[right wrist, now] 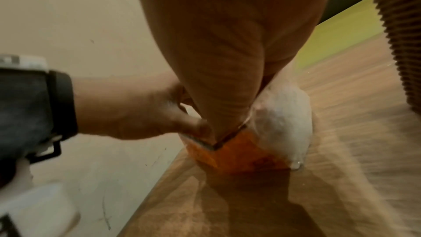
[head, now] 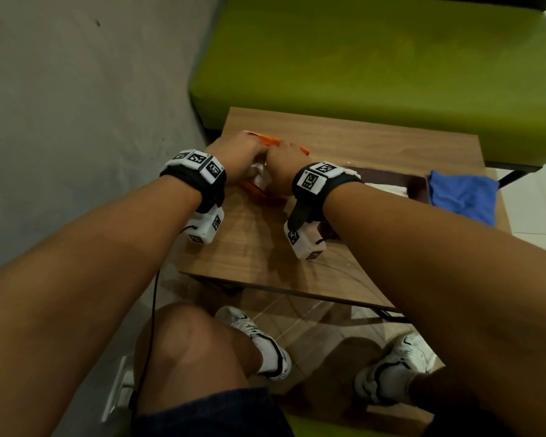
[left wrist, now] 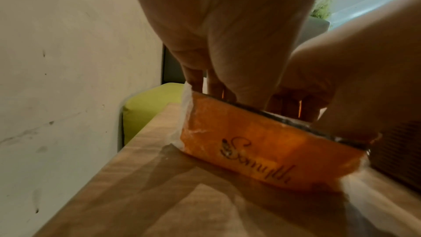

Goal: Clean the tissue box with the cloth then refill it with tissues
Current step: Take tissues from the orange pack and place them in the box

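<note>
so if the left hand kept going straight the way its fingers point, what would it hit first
Probably the tissues inside the orange tissue pack: the left hand already has its fingers at the pack's opened top edge, pointing down into it. Beneath lies the wooden table.

Orange plastic tissue pack (left wrist: 255,152) stood on edge, gripped at opened top by both hands. Dark ribbed tissue box (head: 388,181) just right of right hand; blue cloth (head: 462,195) crumpled farther right.
</note>
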`<state>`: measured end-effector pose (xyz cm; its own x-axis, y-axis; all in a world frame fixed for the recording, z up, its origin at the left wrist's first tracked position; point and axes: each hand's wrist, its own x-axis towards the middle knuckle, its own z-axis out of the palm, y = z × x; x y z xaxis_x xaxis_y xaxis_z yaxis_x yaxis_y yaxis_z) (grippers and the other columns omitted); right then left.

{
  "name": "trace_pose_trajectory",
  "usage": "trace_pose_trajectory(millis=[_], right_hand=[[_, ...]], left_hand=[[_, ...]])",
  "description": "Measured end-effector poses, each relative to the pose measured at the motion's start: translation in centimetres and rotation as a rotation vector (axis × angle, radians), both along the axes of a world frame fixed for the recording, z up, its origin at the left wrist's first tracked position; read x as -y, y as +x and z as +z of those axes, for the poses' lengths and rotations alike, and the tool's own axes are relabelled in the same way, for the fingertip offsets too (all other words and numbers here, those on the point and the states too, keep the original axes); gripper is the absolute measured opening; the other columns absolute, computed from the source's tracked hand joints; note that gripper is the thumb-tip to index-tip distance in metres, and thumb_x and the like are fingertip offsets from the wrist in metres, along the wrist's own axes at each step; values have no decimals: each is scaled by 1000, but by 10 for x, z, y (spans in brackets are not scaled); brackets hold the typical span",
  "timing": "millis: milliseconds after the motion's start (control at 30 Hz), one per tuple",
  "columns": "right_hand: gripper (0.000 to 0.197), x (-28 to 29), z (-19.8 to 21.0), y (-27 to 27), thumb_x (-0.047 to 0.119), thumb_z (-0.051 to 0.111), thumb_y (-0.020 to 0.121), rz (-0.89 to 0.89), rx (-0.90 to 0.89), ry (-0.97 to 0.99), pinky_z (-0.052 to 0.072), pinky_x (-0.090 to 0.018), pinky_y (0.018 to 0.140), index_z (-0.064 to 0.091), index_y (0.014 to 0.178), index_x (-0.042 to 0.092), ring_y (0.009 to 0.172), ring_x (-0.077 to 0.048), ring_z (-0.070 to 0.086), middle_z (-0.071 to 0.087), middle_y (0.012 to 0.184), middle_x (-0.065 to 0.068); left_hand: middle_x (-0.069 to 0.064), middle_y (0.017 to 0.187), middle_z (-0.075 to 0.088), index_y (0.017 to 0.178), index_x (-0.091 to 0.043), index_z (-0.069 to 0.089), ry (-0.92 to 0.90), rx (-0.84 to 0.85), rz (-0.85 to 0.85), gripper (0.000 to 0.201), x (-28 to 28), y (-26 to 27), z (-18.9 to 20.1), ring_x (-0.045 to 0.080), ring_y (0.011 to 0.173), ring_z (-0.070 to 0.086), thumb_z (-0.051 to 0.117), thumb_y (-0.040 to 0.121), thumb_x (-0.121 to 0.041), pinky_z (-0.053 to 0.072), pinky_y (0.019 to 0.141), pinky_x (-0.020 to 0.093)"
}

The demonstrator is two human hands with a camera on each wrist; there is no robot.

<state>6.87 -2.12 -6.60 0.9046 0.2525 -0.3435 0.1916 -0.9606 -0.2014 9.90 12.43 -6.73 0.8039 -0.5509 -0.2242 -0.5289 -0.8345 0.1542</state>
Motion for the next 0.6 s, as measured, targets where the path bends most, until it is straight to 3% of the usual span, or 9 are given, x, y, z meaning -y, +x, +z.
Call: trace_pose_trajectory(millis=[67,167,267,367,500,600], right_hand=[[61,-3,-4,2,42,60,99,-45,10,-23,43,-50,108,45,145,5,134,-43,47,46,144,-23],[58,-5,-6,6,34,60,100,-40,-8,-27,44,-49,106,44,145,2,134,-43,47,46,144,-24],[36,-3,1,15,24,56,103,34,-16,-20,48,-41,86,58,131,2,119,-39,60,60,133,-23],[24,-1,6,21,14,51,104,64,-15,-25,43,-35,77,66,119,1,111,-37,65,68,123,-20],[23,3,8,22,15,54,102,32,-18,14,42,-34,77,65,118,4,111,-36,65,68,119,-18],[23,7,10,22,14,56,99,-23,-12,82,43,-34,75,64,119,5,100,-35,63,68,118,-17]], left_hand=[[13,122,73,117,-17,74,1,10,5,23,-1,4,2,38,116,65,70,95,-16,53,86,45],[15,122,74,120,-16,76,-41,-12,26,23,-2,10,1,38,115,66,68,98,-14,42,82,34],[14,124,75,125,-16,75,-82,-54,51,28,-5,9,2,37,117,67,67,98,-11,47,87,37],[11,128,75,132,-18,73,-148,-93,98,40,-9,5,6,32,120,68,76,92,-11,54,100,45],[14,135,67,140,-13,65,-257,-54,249,63,-14,4,13,32,122,63,88,81,-14,50,102,41],[13,140,61,144,-14,61,-327,-75,333,73,-17,0,14,29,123,60,91,78,-11,49,103,39]])
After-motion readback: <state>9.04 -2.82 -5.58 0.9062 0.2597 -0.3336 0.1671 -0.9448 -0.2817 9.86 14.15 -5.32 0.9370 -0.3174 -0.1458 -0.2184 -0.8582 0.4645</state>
